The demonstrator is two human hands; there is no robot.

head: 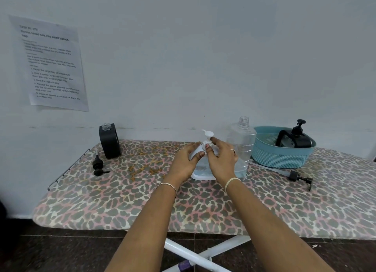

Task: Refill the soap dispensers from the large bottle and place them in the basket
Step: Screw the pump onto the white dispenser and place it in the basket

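Observation:
A white soap dispenser (200, 173) with a white pump head (207, 134) stands upright in the middle of the board. My left hand (186, 162) grips its left shoulder. My right hand (220, 160) wraps its neck, fingers at the pump collar. Just right of it stands the large clear bottle (242, 143), uncapped, with a little blue liquid at the bottom. At the right a teal basket (282, 156) holds a black dispenser (295, 139) with its pump on. Far left stands a black dispenser (109, 142) with an open neck.
A black pump (97, 163) and a black cap piece (100, 172) lie left of the open black dispenser. Another black pump with its long tube (295, 175) lies in front of the basket. The leopard-print ironing board (142, 200) stands against a wall with a printed sheet (50, 64).

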